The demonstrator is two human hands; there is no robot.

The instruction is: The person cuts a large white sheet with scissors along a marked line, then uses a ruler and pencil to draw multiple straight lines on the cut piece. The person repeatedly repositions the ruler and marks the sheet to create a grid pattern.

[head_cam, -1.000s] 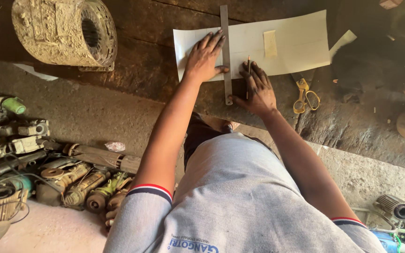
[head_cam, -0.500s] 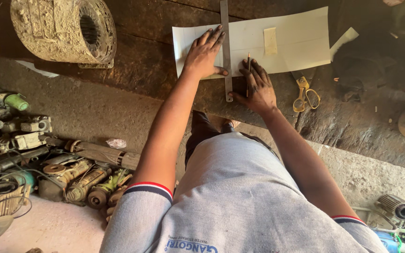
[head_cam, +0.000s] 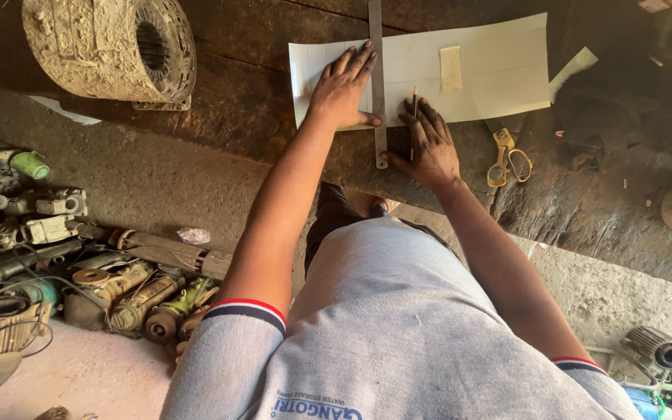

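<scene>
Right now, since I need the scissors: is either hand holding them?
No: the scissors lie on the bench beside the right hand, which holds a pencil.

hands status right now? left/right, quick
Left hand: open, fingers spread, pressing flat on the metal ruler and white sheet.
Right hand: closed on a pencil, tip at the ruler's edge.

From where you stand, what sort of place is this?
Probably a repair workshop: old motors lie heaped on the floor, a worn wooden bench holds scissors, and a steel ruler rests across paper.
</scene>
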